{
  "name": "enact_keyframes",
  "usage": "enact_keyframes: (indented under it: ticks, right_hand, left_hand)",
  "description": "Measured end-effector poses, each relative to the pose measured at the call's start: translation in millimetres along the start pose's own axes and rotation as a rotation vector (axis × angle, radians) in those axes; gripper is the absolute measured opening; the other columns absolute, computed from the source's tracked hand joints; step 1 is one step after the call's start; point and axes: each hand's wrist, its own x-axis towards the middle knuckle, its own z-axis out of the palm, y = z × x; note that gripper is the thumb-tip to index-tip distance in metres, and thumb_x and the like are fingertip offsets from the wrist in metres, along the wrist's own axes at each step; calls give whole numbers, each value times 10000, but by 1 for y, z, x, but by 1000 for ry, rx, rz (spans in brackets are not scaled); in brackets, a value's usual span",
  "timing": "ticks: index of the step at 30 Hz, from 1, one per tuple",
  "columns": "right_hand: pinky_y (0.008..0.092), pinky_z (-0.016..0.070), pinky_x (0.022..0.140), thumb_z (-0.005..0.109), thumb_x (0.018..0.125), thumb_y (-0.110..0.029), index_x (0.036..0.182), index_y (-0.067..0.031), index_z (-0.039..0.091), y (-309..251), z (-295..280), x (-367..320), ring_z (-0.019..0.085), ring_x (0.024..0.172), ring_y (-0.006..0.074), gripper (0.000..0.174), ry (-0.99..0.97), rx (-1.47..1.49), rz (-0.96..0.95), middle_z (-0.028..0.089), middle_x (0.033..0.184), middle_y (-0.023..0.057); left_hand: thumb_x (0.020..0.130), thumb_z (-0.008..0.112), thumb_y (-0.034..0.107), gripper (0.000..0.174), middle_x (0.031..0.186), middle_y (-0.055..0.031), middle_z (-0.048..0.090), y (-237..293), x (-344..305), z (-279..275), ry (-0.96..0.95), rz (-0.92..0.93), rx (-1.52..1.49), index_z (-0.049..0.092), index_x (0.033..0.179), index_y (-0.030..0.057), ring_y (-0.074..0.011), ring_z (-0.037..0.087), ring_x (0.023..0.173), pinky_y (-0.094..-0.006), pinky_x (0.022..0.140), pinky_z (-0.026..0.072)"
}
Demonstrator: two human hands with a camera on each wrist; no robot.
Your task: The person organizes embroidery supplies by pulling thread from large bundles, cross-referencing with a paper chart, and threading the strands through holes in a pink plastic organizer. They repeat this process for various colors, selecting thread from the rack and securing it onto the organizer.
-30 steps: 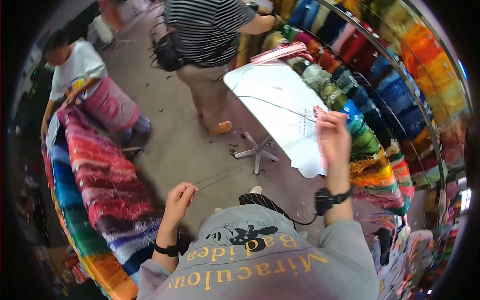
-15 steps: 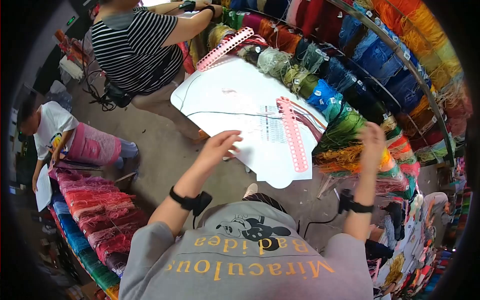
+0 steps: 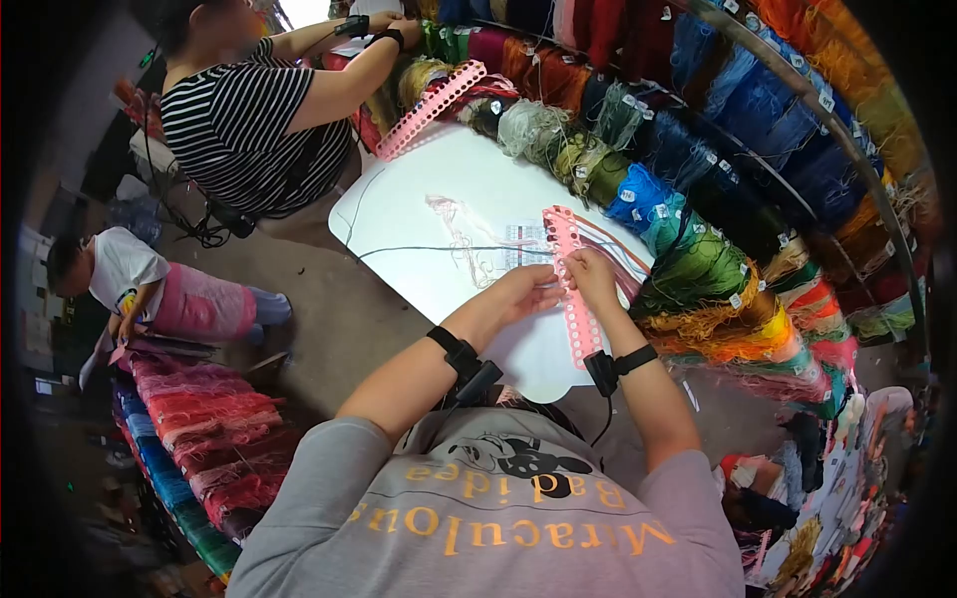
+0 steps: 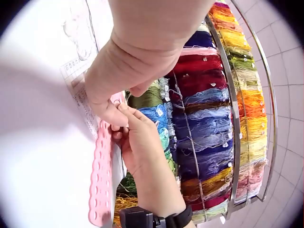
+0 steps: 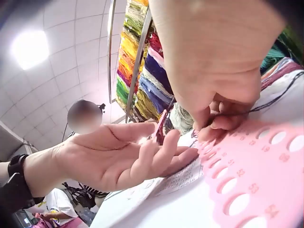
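Observation:
A long pink thread organizer card (image 3: pixel 581 334) with numbered holes along both edges lies on the white table. Over its middle, my right hand (image 3: pixel 595 281) pinches a dark thread (image 5: pixel 273 100) between thumb and fingers, close against the holes. That thread trails away to the right in the right wrist view. My left hand (image 3: pixel 526 292) is at the card's left edge, its fingers loosely bent with nothing between them, as the right wrist view shows. Coloured threads (image 3: pixel 616 242) hang from the card's far end. A printed sheet (image 3: pixel 525 234) lies beside the card.
A second pink card (image 3: pixel 429 112) is at the table's far end. Racks of coloured thread skeins (image 3: pixel 688 249) border the table on the right. A person in a striped shirt (image 3: pixel 239 130) works at far left; another person (image 3: pixel 130 264) stands beside red skeins (image 3: pixel 204 414).
My hands have come from apart to together at the pink card. The left no longer holds the thread end it pinched a second ago; the right now pinches dark thread. The view has swung over the table.

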Motion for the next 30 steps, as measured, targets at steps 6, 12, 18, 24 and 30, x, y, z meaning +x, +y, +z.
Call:
enact_keyframes:
  ticks: [6, 12, 18, 24, 30]
  right_hand:
    - [249, 432, 453, 594, 873, -143, 869, 4, 615, 4, -2, 0, 551, 481, 109, 149, 58, 7, -11, 626, 641, 64]
    - [248, 389, 404, 583, 889, -133, 910, -12, 589, -10, -3, -3, 510, 446, 93, 122, 90, 119, -4, 564, 586, 41]
    - [266, 371, 388, 584, 886, -121, 910, -11, 577, -17, -1, -5, 482, 403, 98, 113, 94, -14, -77, 536, 552, 38]
    - [276, 384, 397, 579, 881, -128, 894, -4, 566, -23, -5, -4, 501, 412, 106, 126, 25, -74, -68, 550, 559, 42]
    - [265, 424, 446, 610, 854, -107, 878, 7, 584, -15, -8, -6, 557, 483, 111, 119, -21, -46, -63, 593, 631, 56]
  left_hand:
    - [934, 495, 137, 136, 965, -55, 607, 0, 23, -5, 20, 35, 145, 540, 1030, 52, -179, 648, 837, -304, 696, 533]
    - [933, 475, 85, 138, 840, -75, 601, 6, 38, -2, 93, 168, 238, 554, 1034, 32, -172, 652, 698, -291, 619, 553]
    - [921, 461, 57, 192, 767, -99, 592, 10, 37, 0, 79, 252, 296, 539, 1080, -18, -174, 639, 632, -292, 591, 560]
    - [902, 477, 29, 157, 742, -108, 598, 8, 45, 0, 105, 296, 334, 560, 1020, -33, -176, 626, 588, -296, 538, 552]
    - [879, 506, 39, 126, 668, -109, 621, 11, 43, -4, 150, 361, 539, 583, 826, -45, -180, 641, 551, -298, 505, 546]
